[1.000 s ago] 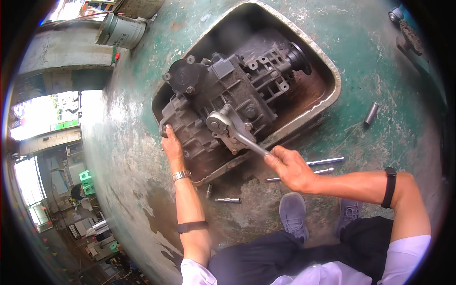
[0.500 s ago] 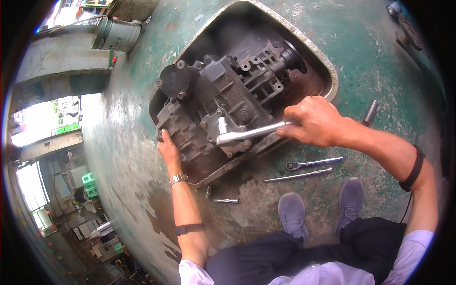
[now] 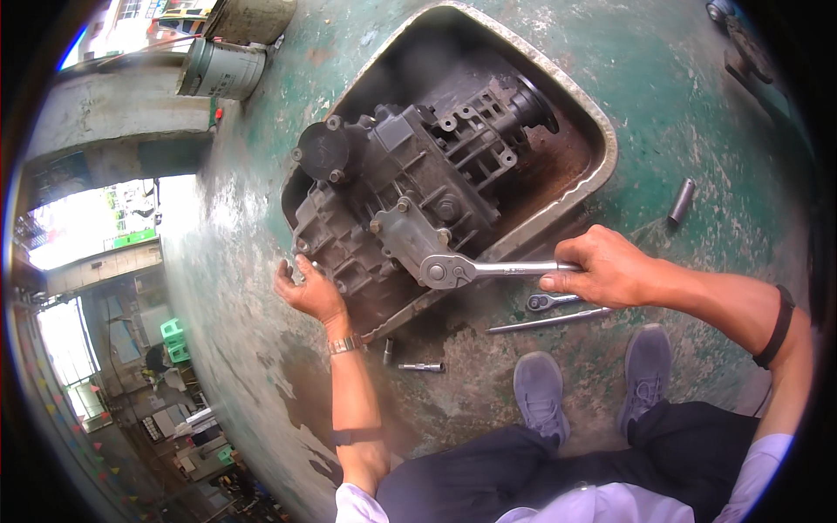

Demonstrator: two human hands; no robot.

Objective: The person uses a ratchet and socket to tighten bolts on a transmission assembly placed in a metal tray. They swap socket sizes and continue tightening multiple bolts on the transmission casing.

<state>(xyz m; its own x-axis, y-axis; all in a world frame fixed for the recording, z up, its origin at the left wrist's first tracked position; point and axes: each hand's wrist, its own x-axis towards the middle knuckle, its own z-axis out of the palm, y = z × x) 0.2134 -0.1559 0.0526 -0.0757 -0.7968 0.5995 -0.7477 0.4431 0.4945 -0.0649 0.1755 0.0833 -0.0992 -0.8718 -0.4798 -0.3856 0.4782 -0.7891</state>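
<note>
A dark metal gearbox housing (image 3: 410, 148) lies in a metal pan (image 3: 595, 122). My right hand (image 3: 588, 270) is closed round the handle of a large ratchet wrench (image 3: 449, 272), whose head sits at the lower corner of a bolted cover plate (image 3: 405, 240); what is beneath the head is hidden. My left hand (image 3: 311, 292) is at the lower left edge of the housing, fingers apart and slightly curled; whether a fingertip touches it I cannot tell. Below the wrench lie a smaller ratchet (image 3: 545, 302) and a long metal bar (image 3: 540, 321).
Loose sockets lie on the green floor (image 3: 697, 105), at right (image 3: 682, 200) and below the pan (image 3: 421, 367). My shoes (image 3: 536, 388) are at the lower edge. Buckets (image 3: 222, 68) stand top left, green stools (image 3: 174, 340) at far left, dark machinery (image 3: 748, 57) top right.
My right hand has moved down, and the wrench head has shifted right and down to the plate's lower corner. My left hand has loosened from the housing's edge, its fingers now apart.
</note>
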